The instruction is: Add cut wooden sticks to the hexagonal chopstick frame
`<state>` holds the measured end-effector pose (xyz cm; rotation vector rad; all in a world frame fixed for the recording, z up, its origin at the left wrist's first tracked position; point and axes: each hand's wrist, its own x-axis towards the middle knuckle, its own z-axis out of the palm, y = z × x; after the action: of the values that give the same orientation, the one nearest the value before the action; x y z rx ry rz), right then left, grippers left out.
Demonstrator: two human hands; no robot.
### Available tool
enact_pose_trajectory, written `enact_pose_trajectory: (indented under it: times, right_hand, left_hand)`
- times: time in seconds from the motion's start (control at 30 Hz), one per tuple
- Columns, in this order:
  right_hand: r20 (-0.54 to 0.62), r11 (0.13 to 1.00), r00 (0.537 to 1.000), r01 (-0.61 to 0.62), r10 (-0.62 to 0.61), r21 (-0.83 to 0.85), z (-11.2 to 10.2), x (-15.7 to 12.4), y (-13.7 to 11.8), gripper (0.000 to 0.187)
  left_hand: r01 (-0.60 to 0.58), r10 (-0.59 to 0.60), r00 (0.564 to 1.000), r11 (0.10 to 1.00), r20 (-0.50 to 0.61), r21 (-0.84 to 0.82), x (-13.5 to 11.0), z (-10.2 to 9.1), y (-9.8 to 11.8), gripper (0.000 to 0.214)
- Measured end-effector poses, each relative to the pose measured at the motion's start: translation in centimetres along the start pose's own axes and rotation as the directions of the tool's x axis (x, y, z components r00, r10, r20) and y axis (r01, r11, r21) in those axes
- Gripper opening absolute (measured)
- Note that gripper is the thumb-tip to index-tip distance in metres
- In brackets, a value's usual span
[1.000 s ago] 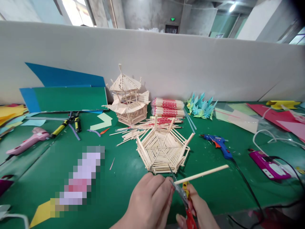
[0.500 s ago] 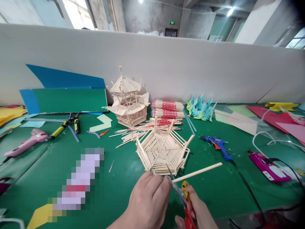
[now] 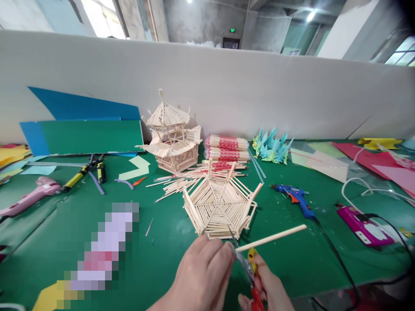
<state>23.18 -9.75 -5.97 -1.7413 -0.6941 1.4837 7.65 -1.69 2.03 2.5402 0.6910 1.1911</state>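
My left hand (image 3: 202, 274) is closed on the near end of a long wooden stick (image 3: 272, 237), which points right and slightly up over the green table. My right hand (image 3: 269, 287) grips red-and-yellow-handled cutters (image 3: 246, 270), whose blades sit at the stick just beside my left fingers. Just beyond both hands lies a hexagonal tray of glued sticks (image 3: 220, 205).
A stick pagoda model (image 3: 171, 136), wrapped chopstick bundles (image 3: 228, 149) and loose sticks (image 3: 175, 183) lie behind the tray. A blue glue gun (image 3: 296, 196), a pink device (image 3: 365, 224) and cables sit right. Black-and-yellow pliers (image 3: 86, 170), a pink glue gun (image 3: 29, 196) and coloured paper sheets (image 3: 84, 134) lie left.
Hands, stick and cutters keep the same hold; the stick's far end dipped and rose slightly. The view shifted a little.
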Motion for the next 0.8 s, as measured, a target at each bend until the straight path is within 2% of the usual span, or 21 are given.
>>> enact_pose_trajectory:
  times: [0.07, 0.13, 0.23, 0.3, 0.4, 0.5, 0.57, 0.6, 0.67, 0.7, 0.8]
  right_hand:
    - [0.017, 0.993, 0.995, 0.098, -0.097, -0.071, -0.6, 0.0, 0.3, 0.034]
    - [0.012, 0.983, 0.989, 0.148, -0.148, -0.109, -1.0, 0.1, 0.6, 0.036]
    - [-0.048, 0.983, 0.992, 0.113, -0.121, -0.144, -1.0, 1.0, 1.2, 0.044]
    - [-0.091, 0.989, 0.994, 0.042, -0.056, -0.144, -0.8, 1.7, 1.5, 0.038]
    - [-0.088, 0.995, 0.994, -0.075, 0.069, -0.068, -0.5, 2.3, 1.8, 0.025]
    - [-0.059, 0.987, 0.985, -0.158, 0.16, 0.029, -0.5, 2.3, 1.7, 0.043]
    - [-0.04, 0.981, 0.981, -0.187, 0.19, 0.059, -0.4, 2.1, 1.4, 0.048]
    - [-0.023, 0.98, 0.981, -0.191, 0.193, 0.064, -0.3, 2.0, 1.2, 0.049]
    - [0.0, 0.982, 0.984, -0.176, 0.177, 0.071, -0.1, 1.9, 0.8, 0.05]
    - [0.002, 0.984, 0.987, -0.163, 0.164, 0.076, 0.0, 1.8, 0.5, 0.052]
    - [-0.003, 0.983, 0.99, -0.141, 0.142, 0.118, 0.3, 1.4, -0.2, 0.054]
  left_hand:
    - [0.005, -0.003, 1.0, 0.999, 0.03, -0.049, 0.1, -0.1, -0.2, 0.02]
    - [0.059, -0.038, 0.99, 0.987, 0.137, -0.15, 0.6, -0.7, -0.1, 0.024]
    - [0.206, -0.112, 0.932, 0.946, 0.344, -0.251, 1.6, -2.0, 0.4, 0.026]
    - [0.268, -0.153, 0.908, 0.928, 0.391, -0.26, 2.1, -2.7, 0.7, 0.027]
    - [0.263, -0.152, 0.913, 0.929, 0.378, -0.261, 2.0, -2.5, 0.8, 0.027]
    - [0.178, -0.114, 0.953, 0.96, 0.28, -0.215, 1.2, -1.1, 0.3, 0.029]
    - [0.058, -0.054, 0.996, 0.997, 0.073, -0.05, 0.6, -0.1, -0.1, 0.028]
    - [0.004, -0.005, 1.0, 0.998, 0.013, 0.061, 0.4, 0.4, -0.2, 0.027]
    - [-0.041, 0.033, 0.998, 0.985, 0.051, 0.169, 0.2, 0.8, -0.5, 0.021]
    - [-0.056, 0.043, 0.996, 0.984, 0.076, 0.171, 0.2, 0.8, -0.6, 0.02]
    - [-0.031, 0.035, 0.99, 0.999, 0.136, -0.031, 0.7, 0.0, -0.7, 0.022]
